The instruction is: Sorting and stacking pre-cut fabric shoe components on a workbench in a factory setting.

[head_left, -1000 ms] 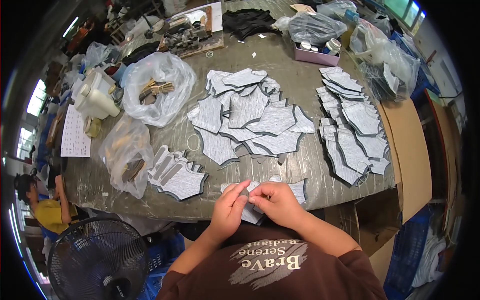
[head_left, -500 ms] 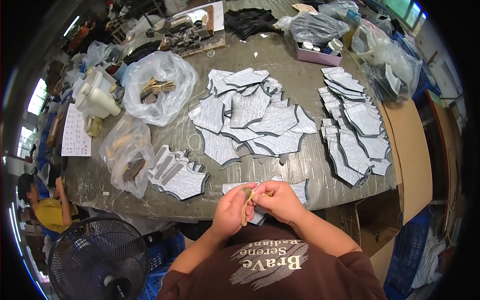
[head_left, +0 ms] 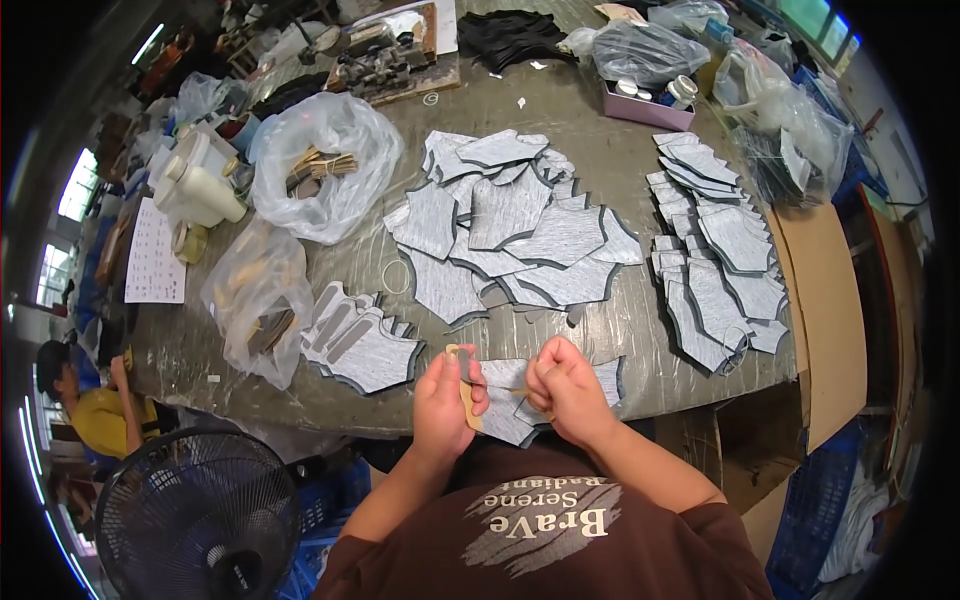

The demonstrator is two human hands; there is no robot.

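My left hand (head_left: 443,408) is closed on a narrow tan strip (head_left: 473,408) that carries a dark grey patch near its top. Across from it, my right hand (head_left: 570,395) pinches a small tan piece; only bits of it show past the fingers. Below and between both hands lie grey fabric-like cut pieces (head_left: 504,424) with dark edges, partly hidden by the hands. To the left sits a small fanned stack of like grey pieces (head_left: 378,358), bearing darker grey strips on top.
A large grey heap (head_left: 560,235) fills the mid-table, with more stacks (head_left: 735,238) at right. Plastic bags (head_left: 375,150) hold tan strips at left. A purple box (head_left: 655,115) stands far right. A black fan (head_left: 190,520) is near left, a cardboard box (head_left: 830,320) right.
My hands have moved apart: the left to the left with the strip, the right slightly right with a small tan piece. Before, both met at the strip.
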